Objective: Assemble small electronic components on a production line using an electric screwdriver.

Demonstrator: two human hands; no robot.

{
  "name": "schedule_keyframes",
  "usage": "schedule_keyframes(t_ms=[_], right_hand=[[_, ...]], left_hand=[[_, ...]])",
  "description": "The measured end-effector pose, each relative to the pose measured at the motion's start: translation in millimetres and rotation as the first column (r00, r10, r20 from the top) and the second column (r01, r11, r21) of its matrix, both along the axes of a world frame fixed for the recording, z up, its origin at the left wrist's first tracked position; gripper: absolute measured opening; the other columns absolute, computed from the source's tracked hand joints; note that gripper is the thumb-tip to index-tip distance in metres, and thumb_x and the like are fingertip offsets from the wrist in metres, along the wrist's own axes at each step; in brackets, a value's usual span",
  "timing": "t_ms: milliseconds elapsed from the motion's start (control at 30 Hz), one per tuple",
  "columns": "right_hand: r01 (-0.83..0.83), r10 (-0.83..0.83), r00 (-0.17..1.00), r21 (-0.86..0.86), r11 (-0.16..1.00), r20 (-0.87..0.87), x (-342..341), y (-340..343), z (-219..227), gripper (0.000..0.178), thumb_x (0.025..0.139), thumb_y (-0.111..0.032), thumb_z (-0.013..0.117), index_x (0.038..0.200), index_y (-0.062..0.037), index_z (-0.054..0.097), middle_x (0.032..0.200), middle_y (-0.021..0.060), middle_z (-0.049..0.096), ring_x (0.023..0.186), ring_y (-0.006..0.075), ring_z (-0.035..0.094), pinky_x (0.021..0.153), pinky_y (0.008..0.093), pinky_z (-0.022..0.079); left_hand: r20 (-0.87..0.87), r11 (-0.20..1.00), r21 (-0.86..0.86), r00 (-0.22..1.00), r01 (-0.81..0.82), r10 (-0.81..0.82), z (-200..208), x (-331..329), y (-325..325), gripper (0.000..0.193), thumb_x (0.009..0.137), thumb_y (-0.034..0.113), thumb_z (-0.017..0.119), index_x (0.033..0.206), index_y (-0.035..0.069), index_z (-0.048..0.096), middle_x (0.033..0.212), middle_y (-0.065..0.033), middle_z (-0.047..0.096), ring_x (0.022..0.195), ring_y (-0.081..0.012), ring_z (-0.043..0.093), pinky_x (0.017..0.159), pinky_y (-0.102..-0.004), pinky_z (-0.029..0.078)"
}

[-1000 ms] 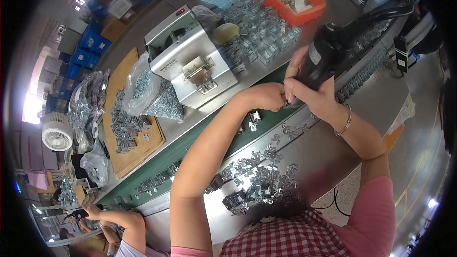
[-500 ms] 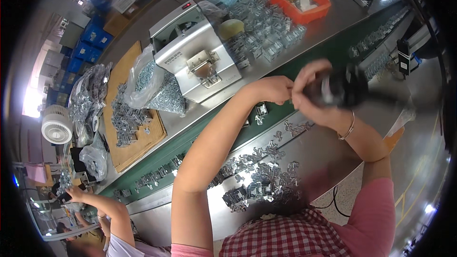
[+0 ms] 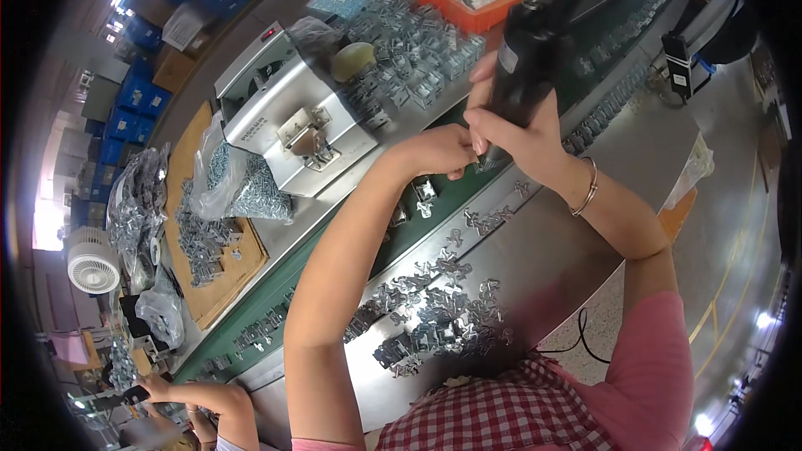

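Note:
A black electric screwdriver is wrapped in my right hand. It stands nearly upright, its lower end down beside my left fingertips. My left hand has its fingers pinched together over the green belt, right next to the tool's lower end. What those fingers hold is mostly hidden; a bit of metal shows between the two hands. Just below my left hand a small metal bracket lies on the belt. Closer to me, a pile of small metal parts covers part of the steel tabletop.
Beyond the belt stands a silver screw feeder, with a bag of screws beside it. Metal brackets crowd the far table near an orange bin. A co-worker's arm reaches in at lower left.
The screwdriver has swung from lying sideways, pointing right, to nearly upright, its lower end coming to my left fingertips. My left hand stays pinched. The whole view has shifted somewhat.

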State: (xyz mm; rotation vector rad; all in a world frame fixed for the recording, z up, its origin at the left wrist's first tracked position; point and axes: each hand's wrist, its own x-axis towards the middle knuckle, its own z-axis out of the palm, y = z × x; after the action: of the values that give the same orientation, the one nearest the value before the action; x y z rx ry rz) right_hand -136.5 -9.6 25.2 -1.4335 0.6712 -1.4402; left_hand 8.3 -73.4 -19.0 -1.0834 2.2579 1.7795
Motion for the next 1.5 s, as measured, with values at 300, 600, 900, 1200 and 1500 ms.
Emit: schedule_keyframes(t_ms=[300,600,900,1200,1500], right_hand=[[0.042,-0.044,0.997,0.041,0.998,0.065,2,-7,0,0.032,0.079,0.009,0.055,0.107,0.0012,0.042,0.070,0.0052,0.055,0.055,0.0109,0.054,0.053,0.0244,0.043],[0.091,-0.095,0.993,0.056,0.994,0.066,1,-9,1,0.031,0.079,0.006,0.057,0.106,0.0007,0.043,0.070,0.0051,0.055,0.054,0.0117,0.054,0.053,0.0247,0.042],[0.071,-0.076,0.996,0.084,0.994,0.055,-7,-7,-5,0.028,0.077,0.009,0.058,0.098,-0.0023,0.042,0.071,0.0067,0.054,0.056,0.0122,0.054,0.054,0.0248,0.044],[0.134,-0.195,0.967,-0.324,0.937,-0.162,-25,13,-4,0.032,0.077,0.015,0.053,0.099,-0.0036,0.039,0.072,0.0076,0.053,0.060,0.0124,0.054,0.054,0.0228,0.044],[0.125,-0.125,0.992,0.003,0.992,-0.013,-43,0,6,0.032,0.078,0.011,0.050,0.106,0.0000,0.038,0.069,0.0076,0.050,0.054,0.0145,0.052,0.051,0.0264,0.044]], left_hand=[[-0.030,0.999,0.038,0.999,-0.035,0.036,-6,1,-4,0.013,0.082,0.010,0.050,0.072,0.002,0.051,0.059,-0.0026,0.050,0.050,-0.0123,0.052,0.052,-0.0288,0.040],[0.059,0.997,-0.067,0.998,0.031,-0.028,-10,-4,-12,0.018,0.083,0.013,0.051,0.069,0.002,0.051,0.057,-0.0025,0.048,0.051,-0.0112,0.047,0.052,-0.0291,0.038],[-0.024,0.998,0.060,0.999,-0.024,0.025,-10,-9,-14,0.018,0.084,0.012,0.051,0.070,0.001,0.052,0.057,-0.0004,0.047,0.050,-0.0096,0.046,0.048,-0.0255,0.035],[0.034,0.953,-0.276,0.992,0.125,-0.120,-21,-28,-16,0.027,0.081,0.026,0.055,0.083,0.000,0.065,0.063,-0.0077,0.060,0.059,-0.0162,0.056,0.058,-0.0319,0.044],[0.162,0.979,-0.171,0.983,0.112,-0.084,-3,-31,1,0.037,0.085,0.033,0.054,0.086,-0.002,0.064,0.071,-0.0101,0.062,0.069,-0.0191,0.059,0.067,-0.0345,0.045]])
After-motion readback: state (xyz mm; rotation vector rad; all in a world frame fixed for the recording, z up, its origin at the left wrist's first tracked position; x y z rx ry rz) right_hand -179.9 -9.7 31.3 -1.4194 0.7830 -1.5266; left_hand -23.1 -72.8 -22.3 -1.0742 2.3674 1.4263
